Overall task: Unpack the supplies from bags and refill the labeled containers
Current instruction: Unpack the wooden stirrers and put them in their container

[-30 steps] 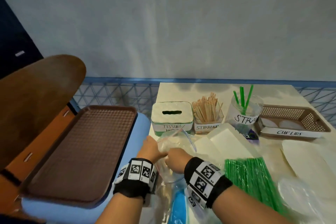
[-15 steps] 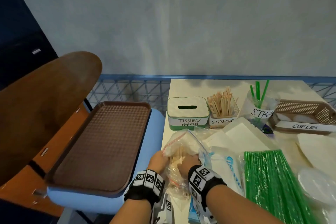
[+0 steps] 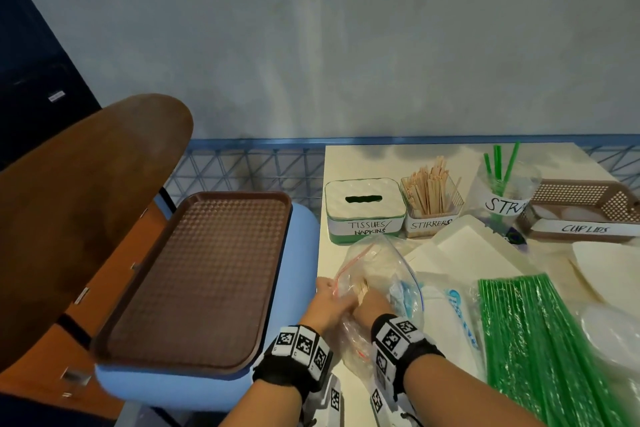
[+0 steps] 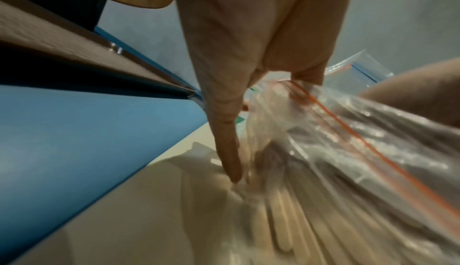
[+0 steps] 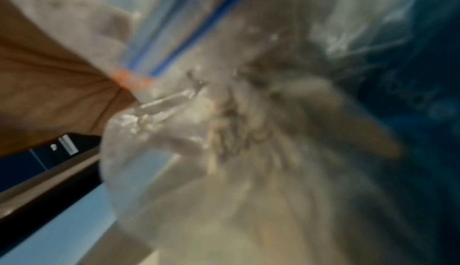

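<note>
A clear zip bag [image 3: 377, 263] of wooden stirrers [image 3: 363, 288] lies near the white table's left edge. My left hand [image 3: 329, 302] pinches the bag's red-striped rim [image 4: 323, 108] and holds its mouth up. One of its fingers [image 4: 229, 151] points down along the bag's side. My right hand [image 3: 372, 305] is pushed inside the bag among the stirrers [image 5: 248, 141]. Its fingers [image 5: 368, 137] are blurred, so their grip is unclear. The labeled stirrer container [image 3: 431, 204] stands behind, partly filled.
Along the back stand a tissue box [image 3: 363, 210], a straw cup [image 3: 504, 198] and a cup-lid basket [image 3: 581, 211]. White napkins [image 3: 474, 253], a green straw pack [image 3: 540, 340] and bagged lids [image 3: 613, 333] lie to the right. A brown tray [image 3: 201, 281] rests on a blue chair to the left.
The bag's mouth has been pulled open wider. My right hand has gone from the rim into the bag, and both hands have come closer to me.
</note>
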A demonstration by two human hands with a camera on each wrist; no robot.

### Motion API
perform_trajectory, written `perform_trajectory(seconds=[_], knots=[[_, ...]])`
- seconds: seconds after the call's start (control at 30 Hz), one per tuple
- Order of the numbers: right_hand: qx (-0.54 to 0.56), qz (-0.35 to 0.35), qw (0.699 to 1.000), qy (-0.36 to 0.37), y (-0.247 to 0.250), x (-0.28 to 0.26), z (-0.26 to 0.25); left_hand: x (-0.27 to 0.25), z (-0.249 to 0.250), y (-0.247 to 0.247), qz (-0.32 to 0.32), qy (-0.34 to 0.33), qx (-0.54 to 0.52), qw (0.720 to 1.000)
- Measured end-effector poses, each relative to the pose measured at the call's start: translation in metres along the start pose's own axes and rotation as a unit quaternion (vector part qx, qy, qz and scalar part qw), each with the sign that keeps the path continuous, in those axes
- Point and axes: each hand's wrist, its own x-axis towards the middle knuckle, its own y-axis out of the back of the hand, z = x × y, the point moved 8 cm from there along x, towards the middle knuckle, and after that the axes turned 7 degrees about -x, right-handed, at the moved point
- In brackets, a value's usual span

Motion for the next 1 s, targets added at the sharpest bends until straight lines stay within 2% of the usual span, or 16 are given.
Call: perform_trajectory(seconds=[0.07, 0.13, 0.2, 0.27, 0.33, 0.4, 0.5, 0.6, 0.67, 0.73, 0.77, 0.8, 0.9, 0.97, 1.0], knots=[[0.012, 0.011, 1.000, 0.007, 0.001, 0.000, -0.002, 0.003, 0.014, 0.000, 0.013, -0.055, 0.028, 0.998], [0.037, 0.020, 0.999, 0.016, 0.003, 0.000, -0.002, 0.002, 0.033, 0.003, 0.054, -0.132, 0.059, 0.988], [0.051, 0.029, 0.998, 0.032, 0.008, -0.001, -0.004, -0.006, 0.055, 0.001, 0.077, -0.222, 0.116, 0.965], [0.043, 0.036, 0.997, 0.054, 0.015, -0.004, -0.009, -0.009, 0.072, -0.005, 0.082, -0.283, 0.210, 0.932], [0.049, 0.042, 0.995, 0.080, 0.021, -0.008, -0.014, -0.005, 0.080, -0.010, 0.082, -0.290, 0.308, 0.902], [0.059, 0.045, 0.992, 0.099, 0.027, -0.012, -0.016, 0.000, 0.087, -0.014, 0.083, -0.288, 0.362, 0.883], [0.096, 0.041, 0.989, 0.103, 0.029, -0.018, -0.012, 0.006, 0.093, -0.015, 0.089, -0.264, 0.386, 0.879], [0.134, 0.036, 0.986, 0.088, 0.028, -0.024, -0.006, 0.014, 0.094, -0.002, 0.136, -0.209, 0.399, 0.882], [0.136, 0.030, 0.987, 0.084, 0.029, -0.028, -0.002, 0.018, 0.095, 0.007, 0.175, -0.200, 0.381, 0.885], [0.137, 0.032, 0.985, 0.101, 0.034, -0.031, -0.002, 0.015, 0.102, 0.009, 0.194, -0.222, 0.351, 0.889], [0.142, 0.035, 0.983, 0.111, 0.036, -0.031, -0.002, 0.012, 0.106, 0.005, 0.194, -0.242, 0.356, 0.882], [0.147, 0.039, 0.981, 0.123, 0.039, -0.032, -0.003, 0.007, 0.111, -0.002, 0.185, -0.269, 0.380, 0.865], [0.177, 0.030, 0.972, 0.149, 0.044, -0.036, -0.007, -0.008, 0.119, -0.029, 0.133, -0.370, 0.466, 0.792], [0.202, 0.017, 0.966, 0.159, 0.045, -0.040, -0.008, -0.010, 0.120, -0.035, 0.122, -0.388, 0.485, 0.774], [0.212, 0.012, 0.964, 0.162, 0.046, -0.041, -0.009, -0.007, 0.120, -0.033, 0.130, -0.374, 0.486, 0.779]])
